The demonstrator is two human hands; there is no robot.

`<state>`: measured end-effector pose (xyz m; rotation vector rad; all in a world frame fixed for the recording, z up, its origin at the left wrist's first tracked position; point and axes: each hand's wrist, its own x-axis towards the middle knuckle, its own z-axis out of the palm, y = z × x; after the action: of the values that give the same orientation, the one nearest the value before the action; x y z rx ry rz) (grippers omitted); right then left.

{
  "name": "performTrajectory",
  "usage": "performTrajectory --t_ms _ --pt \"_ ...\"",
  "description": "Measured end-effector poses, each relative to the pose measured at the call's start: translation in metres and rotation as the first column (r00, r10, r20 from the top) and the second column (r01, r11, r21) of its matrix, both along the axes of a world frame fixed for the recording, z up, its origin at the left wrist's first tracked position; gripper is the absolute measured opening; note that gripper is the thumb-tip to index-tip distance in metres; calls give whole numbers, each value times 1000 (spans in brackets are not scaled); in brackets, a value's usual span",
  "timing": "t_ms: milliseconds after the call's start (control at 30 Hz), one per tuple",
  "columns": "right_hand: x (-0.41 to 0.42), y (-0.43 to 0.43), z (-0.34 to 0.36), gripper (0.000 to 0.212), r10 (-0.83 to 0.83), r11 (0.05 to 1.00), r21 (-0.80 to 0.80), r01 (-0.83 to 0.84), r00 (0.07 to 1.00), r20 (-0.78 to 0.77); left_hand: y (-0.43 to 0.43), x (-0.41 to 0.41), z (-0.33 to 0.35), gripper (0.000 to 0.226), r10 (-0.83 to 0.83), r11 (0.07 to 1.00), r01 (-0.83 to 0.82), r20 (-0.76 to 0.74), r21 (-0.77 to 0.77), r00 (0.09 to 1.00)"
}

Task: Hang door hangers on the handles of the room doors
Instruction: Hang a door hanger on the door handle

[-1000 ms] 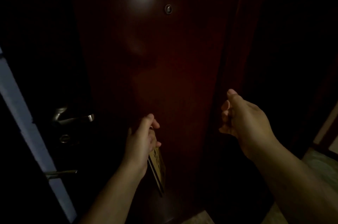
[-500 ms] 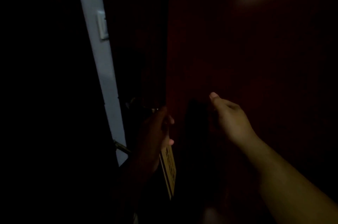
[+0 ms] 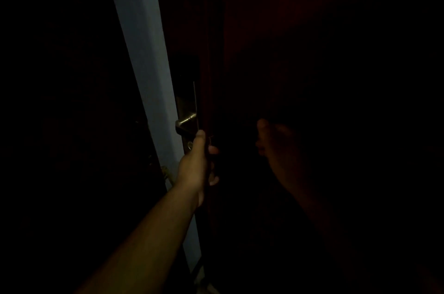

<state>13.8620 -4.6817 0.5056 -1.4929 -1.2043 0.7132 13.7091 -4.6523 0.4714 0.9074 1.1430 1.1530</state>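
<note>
The scene is very dark. A dark red door stands ajar, nearly edge-on to me. Its metal lever handle sticks out to the left below a lock plate. My left hand is just under the handle, thumb up and fingers curled, pinching the door hanger. The hanger shows only as a thin pale edge rising from the thumb beside the lock plate. My right hand hovers in shadow in front of the door face, loosely curled, with nothing visible in it.
A pale blue-grey wall strip runs down at a slant left of the door edge. A small brass fitting shows low beside it. Everything further left and right is black.
The view has swung left, so the door is now nearly edge-on. My left hand has risen with the hanger to just under the handle. The right hand stays near the door face.
</note>
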Motion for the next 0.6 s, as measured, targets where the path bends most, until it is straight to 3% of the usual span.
performTrajectory --t_ms 100,300,400,500,600 --pt "6 16 -6 54 -26 1000 -18 26 1000 -2 15 11 3 61 69 998 -69 -61 0 996" --pt "34 50 -14 51 -75 997 34 72 994 76 65 36 -3 61 103 994 -105 -97 -10 990" --pt "49 70 -15 45 -127 991 41 124 988 88 99 53 -6 58 118 992 -120 -64 -29 991" --pt "68 92 -15 36 -127 981 145 127 992 -13 135 72 -5 53 90 995 -91 -23 -47 996" --pt "82 122 -11 24 -106 986 120 112 993 -55 173 91 0 53 17 1000 -16 31 -25 999"
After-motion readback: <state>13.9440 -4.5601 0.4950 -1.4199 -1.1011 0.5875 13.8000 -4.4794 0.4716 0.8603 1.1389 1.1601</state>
